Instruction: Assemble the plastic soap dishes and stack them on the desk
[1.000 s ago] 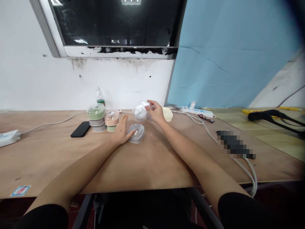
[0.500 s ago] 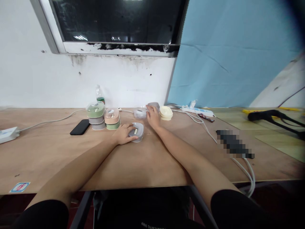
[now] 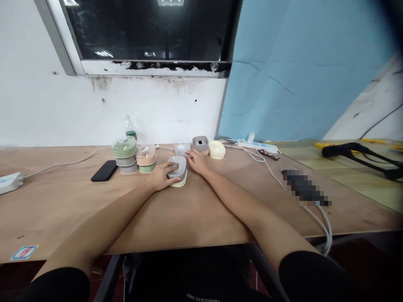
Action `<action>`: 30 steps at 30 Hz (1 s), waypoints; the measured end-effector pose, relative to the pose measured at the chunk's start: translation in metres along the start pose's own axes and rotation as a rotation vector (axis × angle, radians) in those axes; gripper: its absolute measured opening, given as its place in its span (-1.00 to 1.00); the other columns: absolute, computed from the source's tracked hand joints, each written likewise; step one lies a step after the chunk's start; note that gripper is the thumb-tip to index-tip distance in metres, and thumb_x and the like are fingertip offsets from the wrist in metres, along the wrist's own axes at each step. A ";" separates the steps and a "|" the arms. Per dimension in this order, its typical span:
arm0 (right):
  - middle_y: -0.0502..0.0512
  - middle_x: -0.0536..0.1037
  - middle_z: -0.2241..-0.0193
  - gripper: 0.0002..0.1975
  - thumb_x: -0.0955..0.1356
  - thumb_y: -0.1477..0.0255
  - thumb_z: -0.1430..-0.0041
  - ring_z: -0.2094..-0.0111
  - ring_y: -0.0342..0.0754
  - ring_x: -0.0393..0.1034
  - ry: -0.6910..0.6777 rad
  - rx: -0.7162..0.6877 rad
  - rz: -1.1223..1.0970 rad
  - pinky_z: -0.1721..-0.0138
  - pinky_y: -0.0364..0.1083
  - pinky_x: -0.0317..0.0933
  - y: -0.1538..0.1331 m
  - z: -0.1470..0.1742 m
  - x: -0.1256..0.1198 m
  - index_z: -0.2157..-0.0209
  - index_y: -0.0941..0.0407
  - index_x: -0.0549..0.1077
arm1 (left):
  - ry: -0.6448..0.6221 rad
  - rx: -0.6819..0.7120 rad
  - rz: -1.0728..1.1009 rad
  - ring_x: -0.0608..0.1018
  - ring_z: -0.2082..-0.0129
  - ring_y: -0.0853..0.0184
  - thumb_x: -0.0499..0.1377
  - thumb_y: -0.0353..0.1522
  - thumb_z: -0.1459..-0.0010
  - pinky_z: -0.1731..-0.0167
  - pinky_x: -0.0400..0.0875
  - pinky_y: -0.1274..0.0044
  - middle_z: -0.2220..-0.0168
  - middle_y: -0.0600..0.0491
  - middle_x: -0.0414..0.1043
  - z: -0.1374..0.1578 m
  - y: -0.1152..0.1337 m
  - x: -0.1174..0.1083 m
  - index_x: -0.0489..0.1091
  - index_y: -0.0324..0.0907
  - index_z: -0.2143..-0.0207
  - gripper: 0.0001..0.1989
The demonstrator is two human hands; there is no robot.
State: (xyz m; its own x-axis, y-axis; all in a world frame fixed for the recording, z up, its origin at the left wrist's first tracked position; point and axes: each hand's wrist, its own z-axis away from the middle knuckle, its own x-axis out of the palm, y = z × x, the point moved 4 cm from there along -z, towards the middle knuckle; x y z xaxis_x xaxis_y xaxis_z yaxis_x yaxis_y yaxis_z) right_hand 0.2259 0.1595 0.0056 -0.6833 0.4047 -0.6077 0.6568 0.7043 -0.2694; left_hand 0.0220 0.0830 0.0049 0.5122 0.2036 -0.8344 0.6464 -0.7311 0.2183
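Observation:
My left hand [image 3: 161,176] curves around the left side of a small grey box [image 3: 179,162], its thumb along the near side and its fingers over the top. Beneath the box a cream-coloured layer [image 3: 179,183] shows at the near edge; I cannot tell whether it is a separate piece. Just right of the box is my right hand [image 3: 198,162], fingers stretched out and fingertips close to a clear plastic piece [image 3: 181,148] behind the box. Whether the fingertips touch it is unclear. Behind that hand stands a grey container [image 3: 200,143] on a pinkish one, beside stacked cream pieces [image 3: 217,149].
Left of my hands are stacked containers, one pile topped green [image 3: 124,147], another topped pink [image 3: 146,155]. A phone [image 3: 104,170], bottle [image 3: 130,128] and power strip [image 3: 258,146] are on the table. Cables and a blurred dark object [image 3: 305,187] lie at the right.
My right hand has come nearer and left, off the grey container at the back. The box under my left hand now shows a cream layer below. The whole view has shifted slightly.

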 end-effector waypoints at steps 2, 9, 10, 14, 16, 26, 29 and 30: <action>0.19 0.50 0.18 -0.66 0.21 0.52 -0.20 0.20 0.01 0.39 -0.066 -0.032 -0.032 0.12 -0.02 0.28 -0.007 0.000 0.003 0.02 0.16 0.43 | 0.108 -0.005 0.028 0.40 -0.14 0.09 0.10 0.01 -0.18 -0.16 0.28 0.27 -0.17 -0.12 0.31 0.000 -0.002 -0.006 0.41 -0.13 -0.07 -0.45; 0.20 0.49 0.08 -0.36 0.29 0.43 -0.13 0.36 -0.07 0.40 -0.122 0.037 -0.081 0.25 -0.06 0.29 -0.022 0.003 0.004 -0.25 0.17 0.13 | 0.204 0.056 0.089 0.36 -0.18 0.08 0.01 -0.04 -0.26 -0.16 0.27 0.25 -0.20 -0.17 0.24 0.003 -0.004 -0.011 0.32 -0.16 -0.12 -0.48; 0.19 0.50 0.09 -0.35 0.29 0.43 -0.13 0.36 -0.07 0.40 -0.100 0.052 -0.083 0.25 -0.06 0.29 -0.023 0.003 0.003 -0.26 0.17 0.11 | 0.197 0.084 0.110 0.35 -0.18 0.08 -0.02 -0.03 -0.27 -0.16 0.26 0.26 -0.20 -0.17 0.24 0.003 -0.002 -0.012 0.31 -0.17 -0.13 -0.47; 0.16 0.54 0.19 -0.57 0.21 0.46 -0.14 0.25 0.01 0.42 0.013 0.073 -0.082 0.18 -0.03 0.29 -0.024 0.001 -0.001 -0.05 0.15 0.36 | 0.169 0.131 0.206 0.38 -0.15 0.08 -0.12 0.05 -0.27 -0.13 0.28 0.27 -0.16 -0.18 0.29 0.007 0.001 -0.013 0.19 -0.16 -0.20 -0.36; 0.13 0.55 0.27 -0.72 0.19 0.45 -0.14 0.24 0.02 0.42 0.114 0.133 -0.101 0.18 -0.04 0.30 -0.020 -0.003 -0.006 0.17 0.11 0.45 | 0.180 0.098 0.246 0.39 -0.14 0.07 -0.15 0.09 -0.25 -0.13 0.26 0.26 -0.21 -0.21 0.21 0.008 -0.001 -0.013 0.01 -0.18 -0.29 -0.28; -0.14 0.21 0.77 -0.78 0.32 0.34 -0.08 0.69 -0.13 0.32 0.678 0.996 -0.528 0.74 -0.22 0.09 0.053 -0.012 -0.043 0.57 0.05 0.23 | 0.027 0.051 0.129 0.42 -0.09 0.11 -0.02 -0.05 -0.27 -0.10 0.29 0.28 -0.15 -0.20 0.26 0.004 0.008 -0.008 0.03 -0.21 -0.25 -0.37; -0.18 0.24 0.75 -0.74 0.36 0.30 -0.05 0.71 -0.17 0.30 0.807 1.092 -0.687 0.78 -0.24 0.11 0.063 -0.010 -0.045 0.53 0.06 0.20 | -0.024 0.071 0.092 0.43 -0.07 0.14 -0.02 -0.08 -0.28 -0.10 0.30 0.31 -0.08 -0.17 0.33 0.002 0.014 -0.009 0.14 -0.22 -0.19 -0.45; -0.19 0.25 0.74 -0.73 0.38 0.28 -0.05 0.71 -0.19 0.30 0.836 1.100 -0.737 0.77 -0.25 0.15 0.065 -0.009 -0.044 0.51 0.06 0.20 | -0.034 0.078 0.083 0.42 -0.08 0.15 -0.02 -0.08 -0.29 -0.11 0.29 0.32 -0.07 -0.16 0.34 0.002 0.015 -0.009 0.17 -0.22 -0.16 -0.47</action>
State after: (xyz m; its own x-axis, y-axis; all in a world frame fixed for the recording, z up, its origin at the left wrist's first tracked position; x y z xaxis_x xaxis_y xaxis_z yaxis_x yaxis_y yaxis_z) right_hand 0.2958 0.1929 0.0217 -0.6785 0.6350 0.3695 -0.2426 0.2810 -0.9285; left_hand 0.0260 0.0685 0.0148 0.5415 0.1191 -0.8322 0.5563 -0.7929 0.2485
